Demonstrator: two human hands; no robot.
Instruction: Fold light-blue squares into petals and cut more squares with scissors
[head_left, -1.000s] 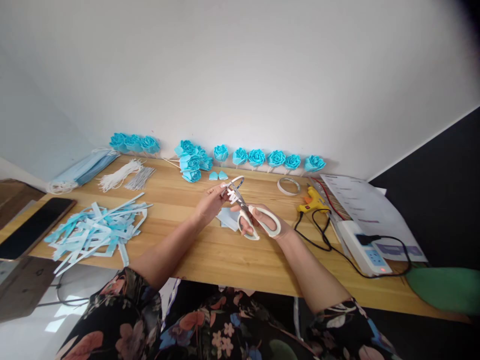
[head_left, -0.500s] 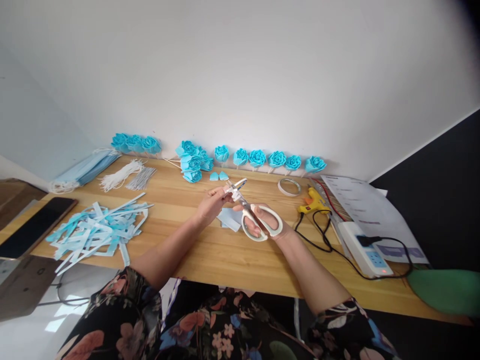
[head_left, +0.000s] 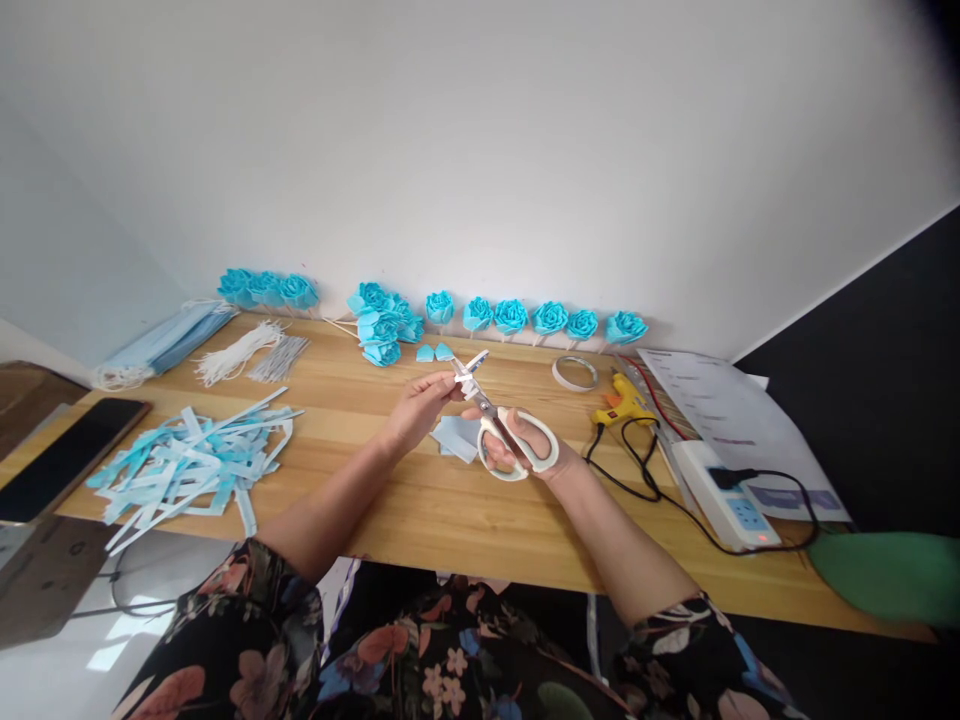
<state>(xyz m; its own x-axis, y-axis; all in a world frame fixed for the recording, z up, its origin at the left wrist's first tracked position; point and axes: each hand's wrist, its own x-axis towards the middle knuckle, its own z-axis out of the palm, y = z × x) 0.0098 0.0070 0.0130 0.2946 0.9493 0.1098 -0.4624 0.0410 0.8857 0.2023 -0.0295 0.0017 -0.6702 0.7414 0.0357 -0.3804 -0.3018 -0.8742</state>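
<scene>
1. L hand [head_left: 418,407] is raised just above the bench [head_left: 420,510], near the middle. Its fingers [head_left: 444,383] are pinched shut on a small white scrap [head_left: 466,379].
2. R hand [head_left: 529,447] holds the scissors [head_left: 495,420]. Thumb and fingers go through the white handle loops and are closed round them. The blades point up and away toward the wall and look only slightly parted.
3. The scrap sits at the blades, about halfway along, touching them. It is off the bench, between the two hands.
4. A pale blue sheet [head_left: 454,437] lies flat on the bench under the hands, just L of the scissor handles.
5. A row of blue paper roses [head_left: 511,316] stands along the back edge by the wall, w/ a bunch more [head_left: 384,325] to the L. Two loose petals [head_left: 436,352] lie in front of them.
6. L side: a pile of blue strips [head_left: 191,460], white cords [head_left: 238,352], grey wires [head_left: 279,356], a stack of masks [head_left: 171,338] and a phone [head_left: 71,455] at the far L edge.
7. R side: a tape roll [head_left: 575,372], a yellow glue gun [head_left: 621,404] w/ a black cord, a power strip [head_left: 724,495] and printed sheets [head_left: 731,415].
</scene>
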